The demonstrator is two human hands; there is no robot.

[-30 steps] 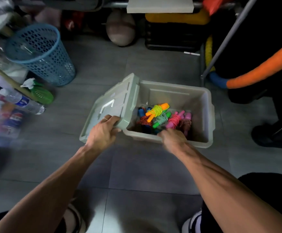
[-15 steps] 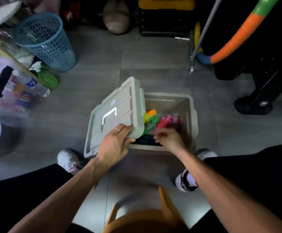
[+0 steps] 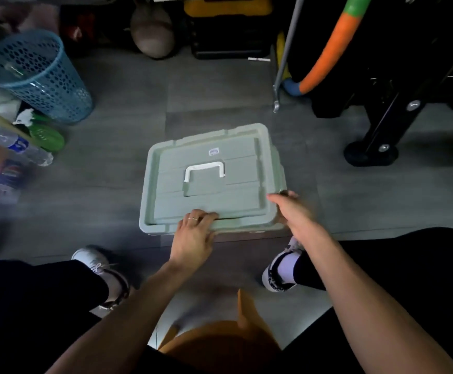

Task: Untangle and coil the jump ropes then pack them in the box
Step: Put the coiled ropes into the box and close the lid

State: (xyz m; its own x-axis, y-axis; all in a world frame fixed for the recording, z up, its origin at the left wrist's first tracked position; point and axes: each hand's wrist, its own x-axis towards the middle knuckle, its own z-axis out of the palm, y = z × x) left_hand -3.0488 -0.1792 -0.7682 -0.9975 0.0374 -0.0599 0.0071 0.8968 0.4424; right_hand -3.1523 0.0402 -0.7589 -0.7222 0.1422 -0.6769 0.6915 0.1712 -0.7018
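The pale green box stands on the grey floor between my feet, and its lid [image 3: 212, 179] with a white handle [image 3: 204, 170] lies flat over it. The lid covers the whole box, so the jump ropes are hidden. My left hand [image 3: 194, 234] rests on the lid's near edge, fingers bent over the rim. My right hand [image 3: 291, 209] holds the near right corner of the lid, fingers wrapped around its edge.
A blue mesh basket [image 3: 37, 76] stands at the far left, with a green spray bottle [image 3: 46, 134] and a water bottle [image 3: 20, 147] beside it. A black stand base [image 3: 371, 152], a metal pole [image 3: 284, 63] and an orange foam tube [image 3: 328, 55] sit far right. An orange stool [image 3: 220, 344] is under me.
The lid swung from propped open at the left down over the box, hiding the ropes. My right hand left the box's inside and took the lid's right corner.
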